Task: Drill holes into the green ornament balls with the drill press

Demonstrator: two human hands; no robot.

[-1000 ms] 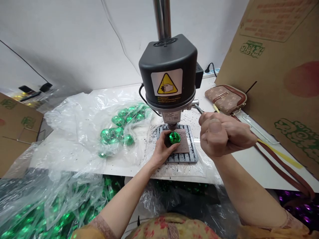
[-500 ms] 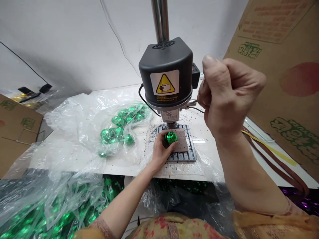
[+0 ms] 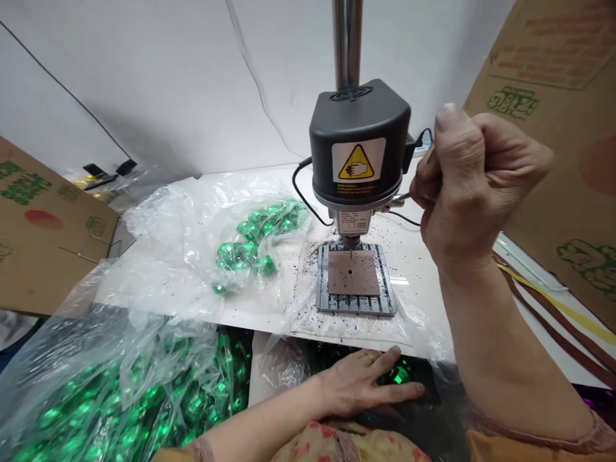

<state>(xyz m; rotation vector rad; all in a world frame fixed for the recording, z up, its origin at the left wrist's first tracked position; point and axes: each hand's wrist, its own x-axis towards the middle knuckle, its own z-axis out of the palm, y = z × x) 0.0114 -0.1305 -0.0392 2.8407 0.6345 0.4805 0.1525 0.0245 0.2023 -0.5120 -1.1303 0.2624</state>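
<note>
My right hand (image 3: 474, 179) is closed around the feed lever (image 3: 403, 196) of a black bench drill press (image 3: 359, 147). Below the table's front edge, my left hand (image 3: 363, 382) has its fingers spread. A shiny green faceted ball (image 3: 399, 373) lies between its thumb and forefinger, apparently not gripped. A brown square board (image 3: 353, 282) with a small dark hole rests on the slotted grey base plate (image 3: 389, 305), under the drill bit (image 3: 351, 256). Dark shavings are scattered over board, plate and table.
Several green faceted balls (image 3: 238, 253) lie on clear plastic sheeting (image 3: 168, 224) to the left. A plastic bag full of green balls (image 3: 144, 391) stands at lower left. Cardboard boxes flank the table, one left (image 3: 43, 237) and one right (image 3: 548, 160). Brown and yellow straps (image 3: 543, 298) lie at right.
My left hand has moved from the base plate down below the table edge, its fingers opened, and the green ball has left the board. My right hand stays on the lever; the view has shifted.
</note>
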